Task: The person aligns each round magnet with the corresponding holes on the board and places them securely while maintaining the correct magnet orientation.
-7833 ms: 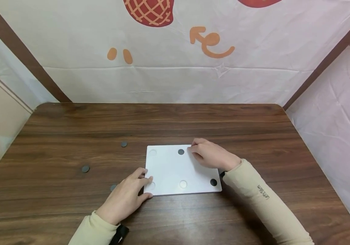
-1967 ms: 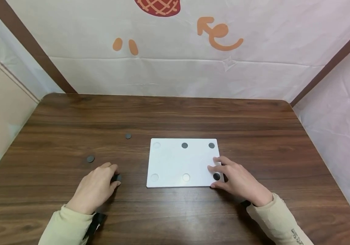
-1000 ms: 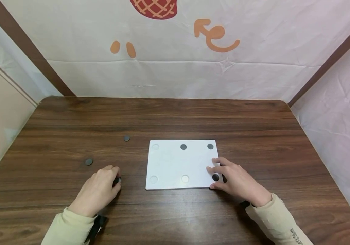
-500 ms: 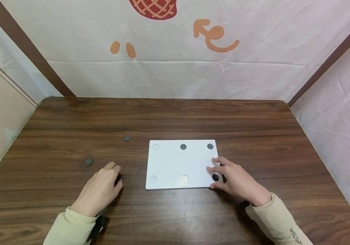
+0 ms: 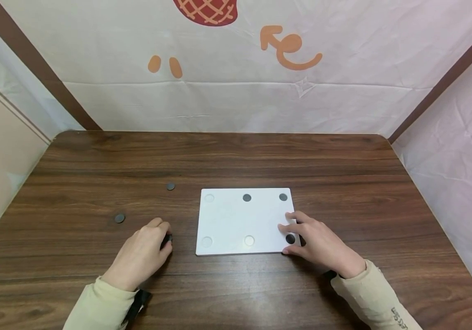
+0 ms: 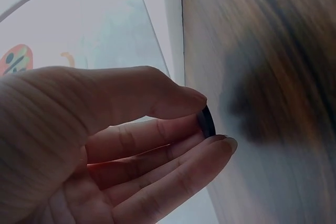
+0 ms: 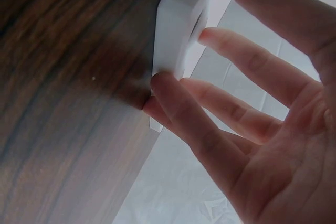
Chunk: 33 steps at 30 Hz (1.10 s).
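Head | board [image 5: 227, 220] | dark discs [image 5: 246, 198] in three of six recesses [image 5: 206, 242]

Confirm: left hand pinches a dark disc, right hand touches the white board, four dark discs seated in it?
Wrong count: head view shows three dark discs seated in the white board, not four. Rest holds: left hand pinches a dark disc, right hand touches the board.

In the head view, the left hand [image 5: 139, 256] is hiding most of its disc [image 6: 208, 123], the right hand [image 5: 320, 240] part of the board's [image 5: 223, 222] edge; behind each, a sleeve [image 5: 378, 293] is running off the bottom; beyond both, a red print [image 5: 209, 11] off the top.
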Available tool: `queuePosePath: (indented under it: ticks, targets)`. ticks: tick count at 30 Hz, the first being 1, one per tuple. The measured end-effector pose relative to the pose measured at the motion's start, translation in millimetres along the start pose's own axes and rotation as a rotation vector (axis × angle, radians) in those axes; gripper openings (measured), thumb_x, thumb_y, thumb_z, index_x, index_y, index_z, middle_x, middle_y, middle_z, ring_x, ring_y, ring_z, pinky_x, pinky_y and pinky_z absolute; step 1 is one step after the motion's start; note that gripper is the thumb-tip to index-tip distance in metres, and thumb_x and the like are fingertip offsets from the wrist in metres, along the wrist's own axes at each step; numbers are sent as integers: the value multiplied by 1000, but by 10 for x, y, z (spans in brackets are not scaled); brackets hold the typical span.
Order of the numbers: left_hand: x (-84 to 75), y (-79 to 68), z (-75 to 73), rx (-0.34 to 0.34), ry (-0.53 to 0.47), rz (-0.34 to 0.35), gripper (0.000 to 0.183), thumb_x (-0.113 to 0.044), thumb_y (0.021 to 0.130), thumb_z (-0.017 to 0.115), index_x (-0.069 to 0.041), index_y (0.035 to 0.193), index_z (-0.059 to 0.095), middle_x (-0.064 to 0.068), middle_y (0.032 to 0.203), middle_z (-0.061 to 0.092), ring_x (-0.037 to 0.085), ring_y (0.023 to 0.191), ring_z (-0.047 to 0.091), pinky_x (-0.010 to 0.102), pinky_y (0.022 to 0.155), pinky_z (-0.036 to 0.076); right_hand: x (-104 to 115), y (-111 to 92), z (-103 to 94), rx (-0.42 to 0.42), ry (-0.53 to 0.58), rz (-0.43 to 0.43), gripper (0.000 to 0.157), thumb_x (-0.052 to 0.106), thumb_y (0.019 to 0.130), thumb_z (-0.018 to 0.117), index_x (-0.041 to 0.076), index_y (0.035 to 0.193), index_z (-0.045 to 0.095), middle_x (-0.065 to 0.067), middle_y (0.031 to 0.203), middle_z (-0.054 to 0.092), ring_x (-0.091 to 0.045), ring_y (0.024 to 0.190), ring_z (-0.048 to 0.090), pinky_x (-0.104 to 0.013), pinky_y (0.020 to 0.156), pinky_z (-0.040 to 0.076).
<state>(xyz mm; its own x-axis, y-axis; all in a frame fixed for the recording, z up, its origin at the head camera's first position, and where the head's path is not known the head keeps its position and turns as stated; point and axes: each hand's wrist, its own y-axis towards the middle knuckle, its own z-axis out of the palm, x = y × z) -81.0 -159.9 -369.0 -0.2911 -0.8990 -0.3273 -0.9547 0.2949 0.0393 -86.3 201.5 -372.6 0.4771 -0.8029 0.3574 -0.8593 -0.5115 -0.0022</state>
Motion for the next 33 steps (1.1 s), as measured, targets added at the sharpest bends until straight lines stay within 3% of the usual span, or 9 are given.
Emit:
queuePosePath:
  ticks: [33]
  targets:
    - [-207, 114, 29, -61, 10, 67, 12, 3, 76, 72, -2, 83, 64, 5, 78, 56, 13, 58, 54, 25, 46, 42, -2, 3, 10, -7, -8, -3, 43, 25, 76, 82, 9, 114, 72, -19, 125, 59, -30, 104, 65, -41, 83, 54]
